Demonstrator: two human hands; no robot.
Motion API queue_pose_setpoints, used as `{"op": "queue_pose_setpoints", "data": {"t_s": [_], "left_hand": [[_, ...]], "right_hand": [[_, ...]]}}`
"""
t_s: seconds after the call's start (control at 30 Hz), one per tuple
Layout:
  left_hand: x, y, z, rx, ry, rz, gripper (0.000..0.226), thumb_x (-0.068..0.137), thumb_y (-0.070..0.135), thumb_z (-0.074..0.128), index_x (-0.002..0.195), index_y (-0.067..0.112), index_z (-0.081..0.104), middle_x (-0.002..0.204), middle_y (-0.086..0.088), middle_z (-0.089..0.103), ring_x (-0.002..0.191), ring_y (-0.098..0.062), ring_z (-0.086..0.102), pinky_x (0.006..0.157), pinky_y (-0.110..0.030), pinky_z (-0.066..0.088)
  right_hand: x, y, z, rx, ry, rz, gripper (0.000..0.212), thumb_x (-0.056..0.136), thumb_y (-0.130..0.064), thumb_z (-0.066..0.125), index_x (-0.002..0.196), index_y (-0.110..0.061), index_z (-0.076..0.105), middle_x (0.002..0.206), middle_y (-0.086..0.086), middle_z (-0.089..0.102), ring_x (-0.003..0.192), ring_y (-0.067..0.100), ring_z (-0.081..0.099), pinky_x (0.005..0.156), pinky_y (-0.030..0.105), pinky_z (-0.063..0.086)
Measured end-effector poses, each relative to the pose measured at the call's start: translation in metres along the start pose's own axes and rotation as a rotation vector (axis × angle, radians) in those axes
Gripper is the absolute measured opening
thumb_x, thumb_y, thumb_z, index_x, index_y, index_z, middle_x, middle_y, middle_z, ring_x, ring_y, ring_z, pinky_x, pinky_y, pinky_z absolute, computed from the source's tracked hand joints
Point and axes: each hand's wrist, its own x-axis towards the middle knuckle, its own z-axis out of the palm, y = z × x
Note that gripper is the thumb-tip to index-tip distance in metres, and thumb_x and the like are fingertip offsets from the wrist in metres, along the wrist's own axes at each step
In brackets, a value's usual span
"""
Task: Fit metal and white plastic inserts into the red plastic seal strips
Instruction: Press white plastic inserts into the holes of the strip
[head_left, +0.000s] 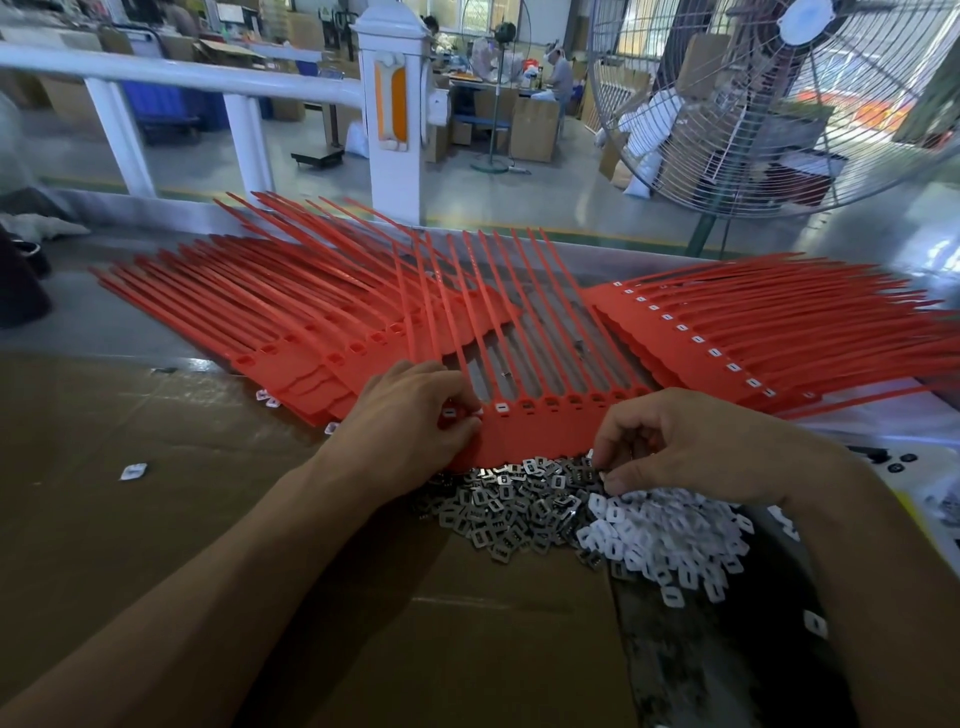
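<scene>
A red seal strip set (540, 426) lies in front of me, its tails pointing away. Two sockets at its left end hold white inserts; the rest look bare. My left hand (410, 415) presses on that left end, fingertips at the filled sockets. My right hand (675, 441) hovers with curled fingers over the piles, fingertips pinching at a small part I cannot make out. The metal inserts (514, 509) lie heaped just below the strip. White plastic inserts (670, 540) are heaped to their right.
A stack of red strips with bare sockets (291, 322) lies at the left. Another stack with white inserts fitted (753, 332) lies at the right. Brown cardboard (156, 519) covers the bench. A large fan (779, 104) and a white railing (208, 83) stand behind.
</scene>
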Motion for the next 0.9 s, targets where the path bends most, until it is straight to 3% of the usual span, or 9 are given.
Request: {"op": "queue_pose_setpoints", "data": {"t_s": [0.13, 0.27, 0.4, 0.53, 0.63, 0.77, 0.9], "left_hand": [[0.000, 0.000, -0.001, 0.001, -0.002, -0.003, 0.019, 0.095, 0.044, 0.063, 0.112, 0.035, 0.068, 0.110, 0.017, 0.059, 0.109, -0.009, 0.047, 0.100, -0.036, 0.039], [0.001, 0.001, 0.000, 0.003, -0.007, -0.004, 0.020, 0.095, 0.044, 0.063, 0.112, 0.035, 0.067, 0.109, 0.017, 0.058, 0.108, -0.009, 0.048, 0.101, -0.037, 0.040], [0.000, 0.000, 0.000, -0.003, -0.002, -0.004, 0.019, 0.095, 0.045, 0.063, 0.111, 0.036, 0.067, 0.108, 0.018, 0.058, 0.107, -0.008, 0.047, 0.100, -0.037, 0.040], [0.000, 0.000, 0.000, -0.002, -0.003, -0.003, 0.019, 0.094, 0.045, 0.063, 0.110, 0.036, 0.067, 0.106, 0.018, 0.058, 0.105, -0.007, 0.048, 0.099, -0.038, 0.041], [0.000, 0.000, 0.001, -0.007, 0.001, -0.003, 0.017, 0.094, 0.046, 0.063, 0.108, 0.037, 0.067, 0.104, 0.019, 0.057, 0.104, -0.008, 0.048, 0.099, -0.039, 0.041], [0.000, 0.000, 0.000, -0.005, -0.016, -0.015, 0.018, 0.094, 0.047, 0.062, 0.109, 0.038, 0.066, 0.106, 0.020, 0.056, 0.106, -0.008, 0.047, 0.100, -0.040, 0.041], [0.000, 0.001, 0.000, 0.003, -0.022, -0.022, 0.019, 0.095, 0.047, 0.061, 0.110, 0.037, 0.066, 0.108, 0.019, 0.056, 0.108, -0.008, 0.047, 0.100, -0.040, 0.041]], "right_hand": [[0.000, 0.000, -0.001, -0.031, -0.012, 0.000, 0.013, 0.084, -0.026, 0.086, 0.093, -0.031, 0.078, 0.087, -0.006, 0.074, 0.079, 0.014, 0.068, 0.077, 0.031, 0.056], [0.001, 0.003, 0.000, -0.034, -0.006, -0.044, 0.009, 0.090, -0.026, 0.080, 0.089, -0.035, 0.079, 0.085, -0.013, 0.075, 0.071, 0.000, 0.066, 0.065, 0.014, 0.048], [0.004, 0.008, 0.001, -0.009, 0.073, -0.094, 0.008, 0.094, -0.032, 0.075, 0.088, -0.038, 0.077, 0.078, -0.015, 0.072, 0.064, -0.001, 0.062, 0.061, 0.015, 0.048], [0.013, 0.009, 0.009, 0.089, 0.250, -0.130, 0.008, 0.097, -0.030, 0.071, 0.094, -0.036, 0.076, 0.086, -0.013, 0.076, 0.079, 0.002, 0.071, 0.076, 0.026, 0.053], [0.024, 0.006, 0.021, 0.101, 0.360, -0.127, 0.009, 0.096, -0.030, 0.073, 0.090, -0.036, 0.077, 0.084, -0.019, 0.073, 0.076, -0.005, 0.066, 0.074, 0.021, 0.045], [0.036, 0.005, 0.031, 0.172, 0.441, -0.083, 0.010, 0.095, -0.031, 0.073, 0.090, -0.037, 0.079, 0.083, -0.023, 0.074, 0.068, -0.007, 0.066, 0.064, 0.011, 0.046], [0.046, 0.004, 0.036, 0.200, 0.486, -0.069, 0.017, 0.095, -0.017, 0.074, 0.097, -0.033, 0.081, 0.078, -0.029, 0.072, 0.059, -0.006, 0.065, 0.058, 0.005, 0.046]]}}
